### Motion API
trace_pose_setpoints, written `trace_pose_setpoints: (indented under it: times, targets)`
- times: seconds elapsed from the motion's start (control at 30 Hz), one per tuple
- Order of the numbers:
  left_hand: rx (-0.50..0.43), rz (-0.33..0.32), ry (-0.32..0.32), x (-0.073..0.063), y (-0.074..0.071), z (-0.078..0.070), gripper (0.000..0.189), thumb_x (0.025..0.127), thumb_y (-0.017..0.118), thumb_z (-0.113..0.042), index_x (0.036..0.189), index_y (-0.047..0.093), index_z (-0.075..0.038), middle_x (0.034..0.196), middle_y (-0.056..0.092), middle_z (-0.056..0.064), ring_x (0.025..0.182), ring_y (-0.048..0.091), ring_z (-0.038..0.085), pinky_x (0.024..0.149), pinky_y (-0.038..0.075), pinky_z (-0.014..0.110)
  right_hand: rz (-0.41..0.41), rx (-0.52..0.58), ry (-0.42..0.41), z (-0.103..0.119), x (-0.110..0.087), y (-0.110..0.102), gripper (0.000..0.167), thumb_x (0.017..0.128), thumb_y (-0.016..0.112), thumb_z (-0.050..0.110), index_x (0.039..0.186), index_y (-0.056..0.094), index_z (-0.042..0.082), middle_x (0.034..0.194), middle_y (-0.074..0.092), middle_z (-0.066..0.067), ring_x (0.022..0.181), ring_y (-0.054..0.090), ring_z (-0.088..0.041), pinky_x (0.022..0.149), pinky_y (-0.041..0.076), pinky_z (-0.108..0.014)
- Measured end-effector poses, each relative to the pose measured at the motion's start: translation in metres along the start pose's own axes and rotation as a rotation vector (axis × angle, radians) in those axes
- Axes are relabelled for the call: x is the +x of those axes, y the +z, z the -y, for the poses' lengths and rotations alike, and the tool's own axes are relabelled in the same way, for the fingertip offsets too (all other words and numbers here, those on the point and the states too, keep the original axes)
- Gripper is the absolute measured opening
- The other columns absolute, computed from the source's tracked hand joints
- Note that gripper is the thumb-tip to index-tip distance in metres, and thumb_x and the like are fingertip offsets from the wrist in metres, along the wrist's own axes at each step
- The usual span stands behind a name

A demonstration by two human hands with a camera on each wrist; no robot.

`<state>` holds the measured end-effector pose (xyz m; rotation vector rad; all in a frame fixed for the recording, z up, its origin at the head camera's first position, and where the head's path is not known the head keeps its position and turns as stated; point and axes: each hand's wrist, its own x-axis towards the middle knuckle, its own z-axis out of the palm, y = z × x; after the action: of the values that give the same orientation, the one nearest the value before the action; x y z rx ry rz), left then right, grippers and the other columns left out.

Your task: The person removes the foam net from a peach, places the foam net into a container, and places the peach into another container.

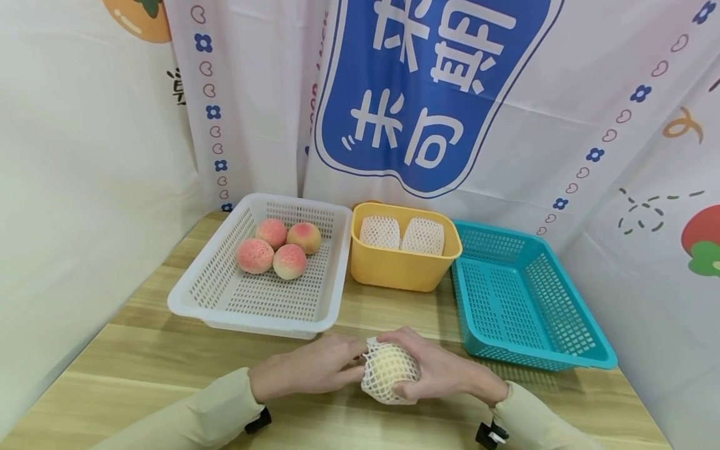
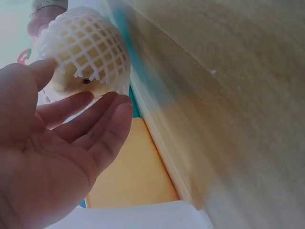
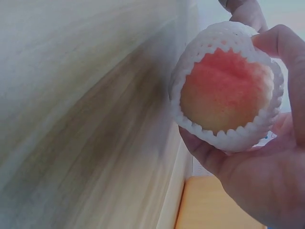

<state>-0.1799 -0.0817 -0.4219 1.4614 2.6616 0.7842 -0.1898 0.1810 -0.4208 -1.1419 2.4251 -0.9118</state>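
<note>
A peach in a white foam net (image 1: 390, 372) is held just above the table by my right hand (image 1: 435, 369), its thumb and fingers curled round the sides. Its pink and cream skin shows through the net's open end in the right wrist view. At the other end, my left hand (image 1: 315, 367) is close against the net, fingers loosely bent. The left wrist view has the left thumb (image 2: 45, 71) at the net's cut edge and the fingertips beside the peach's yellowish end, where a small dark spot shows.
Several bare peaches lie in a white basket (image 1: 264, 306) at the left. Behind my hands stands a yellow bin (image 1: 394, 267) holding two net-wrapped items (image 1: 424, 236). A teal basket (image 1: 506, 306) sits at the right. A printed cloth (image 1: 259, 125) hangs behind the wooden table (image 1: 169, 350).
</note>
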Motion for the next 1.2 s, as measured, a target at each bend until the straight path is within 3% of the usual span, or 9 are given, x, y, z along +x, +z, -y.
trace_pose_setpoints:
  times: [0.2,0.37,0.53,0.67,0.9,1.2]
  targets:
    - [0.007,0.059,-0.056,0.0,0.002,-0.003,0.022,0.097,0.056,-0.033,0.109,0.059,-0.015,0.098,0.062,-0.008,0.086,0.054,-0.002,0.078,0.05,0.015,-0.016,-0.011,-0.018,0.0,0.0,-0.002,0.078,0.077,0.074,0.034,0.145,0.037,0.03,0.131,0.049,0.001,0.103,0.054,-0.012,0.078,0.052,-0.025]
    - [-0.048,0.081,-0.068,0.0,0.002,-0.004,0.035,0.098,0.055,-0.039,0.123,0.054,-0.015,0.116,0.064,-0.005,0.104,0.058,-0.001,0.092,0.05,0.019,-0.031,-0.034,-0.014,0.004,0.001,-0.003,0.079,0.077,0.075,0.038,0.145,0.037,0.028,0.133,0.05,0.003,0.109,0.054,-0.013,0.084,0.052,-0.027]
    - [-0.067,0.065,-0.055,0.0,0.002,-0.005,0.039,0.096,0.059,-0.035,0.128,0.048,-0.015,0.119,0.062,-0.005,0.106,0.058,0.001,0.091,0.05,0.019,-0.033,-0.034,0.002,0.008,0.003,-0.004,0.081,0.077,0.075,0.043,0.146,0.035,0.026,0.138,0.048,0.003,0.116,0.053,-0.014,0.093,0.05,-0.032]
    - [-0.053,0.065,-0.079,-0.001,0.002,-0.006,0.042,0.091,0.063,-0.031,0.125,0.047,-0.013,0.114,0.059,-0.005,0.099,0.056,0.001,0.087,0.05,0.017,-0.039,0.013,0.029,0.01,0.003,-0.004,0.083,0.078,0.076,0.042,0.147,0.033,0.023,0.135,0.049,0.001,0.112,0.056,-0.014,0.089,0.052,-0.029]
    - [-0.035,0.064,-0.128,-0.001,0.004,-0.008,0.059,0.088,0.067,-0.033,0.135,0.041,-0.007,0.128,0.057,0.006,0.111,0.056,0.009,0.095,0.05,0.024,-0.073,0.065,0.061,0.01,0.002,-0.003,0.081,0.081,0.077,0.043,0.148,0.034,0.023,0.135,0.051,0.003,0.111,0.056,-0.013,0.092,0.05,-0.029]
    - [-0.015,0.071,-0.192,-0.001,0.006,-0.011,0.085,0.084,0.071,-0.038,0.146,0.03,0.004,0.14,0.05,0.014,0.12,0.056,0.018,0.1,0.05,0.029,-0.092,0.086,0.04,0.012,0.003,-0.006,0.085,0.081,0.078,0.042,0.151,0.033,0.021,0.137,0.053,0.003,0.113,0.058,-0.014,0.096,0.05,-0.031]
